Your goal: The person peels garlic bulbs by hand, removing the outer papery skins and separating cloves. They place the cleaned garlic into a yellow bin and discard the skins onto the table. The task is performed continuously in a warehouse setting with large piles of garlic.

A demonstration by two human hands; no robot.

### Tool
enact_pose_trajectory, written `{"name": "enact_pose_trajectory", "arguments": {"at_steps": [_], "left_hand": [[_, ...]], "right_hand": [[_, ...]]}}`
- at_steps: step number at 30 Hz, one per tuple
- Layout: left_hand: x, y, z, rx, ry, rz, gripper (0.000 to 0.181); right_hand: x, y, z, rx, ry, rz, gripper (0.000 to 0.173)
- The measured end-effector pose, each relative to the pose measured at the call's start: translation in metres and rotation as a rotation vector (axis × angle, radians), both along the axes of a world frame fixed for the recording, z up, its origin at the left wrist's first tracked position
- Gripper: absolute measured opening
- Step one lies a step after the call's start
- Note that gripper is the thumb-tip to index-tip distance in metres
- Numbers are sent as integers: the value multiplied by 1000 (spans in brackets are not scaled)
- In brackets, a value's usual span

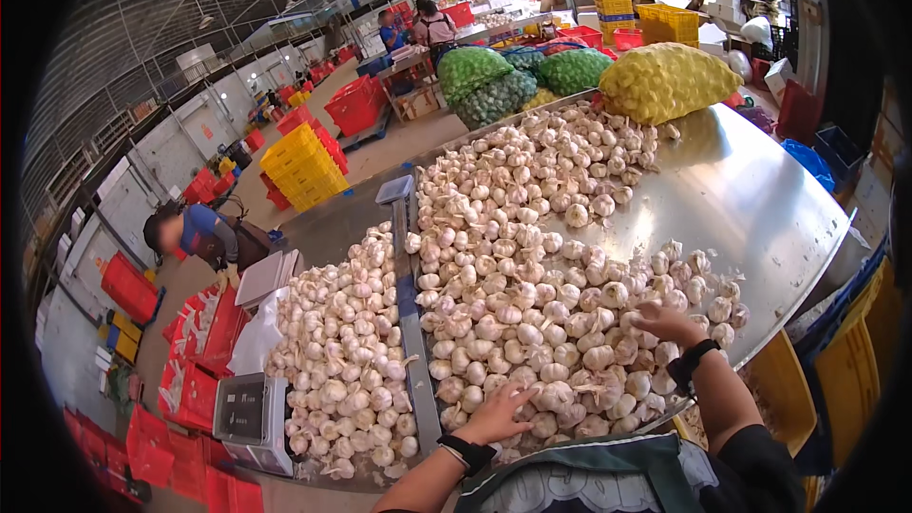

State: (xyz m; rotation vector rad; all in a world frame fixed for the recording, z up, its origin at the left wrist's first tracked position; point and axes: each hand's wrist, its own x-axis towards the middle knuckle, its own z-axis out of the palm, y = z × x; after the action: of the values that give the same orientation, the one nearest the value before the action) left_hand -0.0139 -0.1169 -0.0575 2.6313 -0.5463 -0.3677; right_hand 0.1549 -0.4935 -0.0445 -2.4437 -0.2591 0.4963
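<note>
Many loose garlic bulbs (527,292) cover the metal table (769,228) before me. My left hand (496,413) rests its spread fingers on bulbs near the table's front edge. Farther right, my right hand (666,322) touches the pile with its fingers apart; its fingertips are partly among the bulbs. Neither hand appears to hold a bulb. A metal divider (420,377) separates this pile from a second heap of garlic (349,342) at the left. A yellow mesh sack (662,82) of garlic lies at the table's far end.
A digital scale (249,413) stands left of the second heap, near red crates (192,392). A person (214,231) bends over crates there. Green mesh sacks (474,75) lie beyond the table. Yellow crates (303,167) are stacked on the floor, and yellow bins (784,392) stand at my right.
</note>
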Motion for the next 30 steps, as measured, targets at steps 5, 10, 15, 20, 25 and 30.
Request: {"name": "enact_pose_trajectory", "arguments": {"at_steps": [5,10,15,20,25,30], "left_hand": [[-18,13,-6,-64,-12,98,63],[-22,22,-8,-188,17,169,55],[-33,28,20,-281,-66,364,58],[-31,33,26,-388,-144,469,64],[-29,33,22,-437,-124,467,65],[-25,36,16,-468,-50,476,65]], "right_hand": [[-43,89,14,-43,-135,155,81],[-88,117,19,88,117,664,66],[-70,42,67,229,-260,104,52],[-29,-115,-2,-264,-276,-508,56],[-54,-127,-46,-163,-108,-402,64],[-59,-89,-27,-246,84,-360,74]]}}
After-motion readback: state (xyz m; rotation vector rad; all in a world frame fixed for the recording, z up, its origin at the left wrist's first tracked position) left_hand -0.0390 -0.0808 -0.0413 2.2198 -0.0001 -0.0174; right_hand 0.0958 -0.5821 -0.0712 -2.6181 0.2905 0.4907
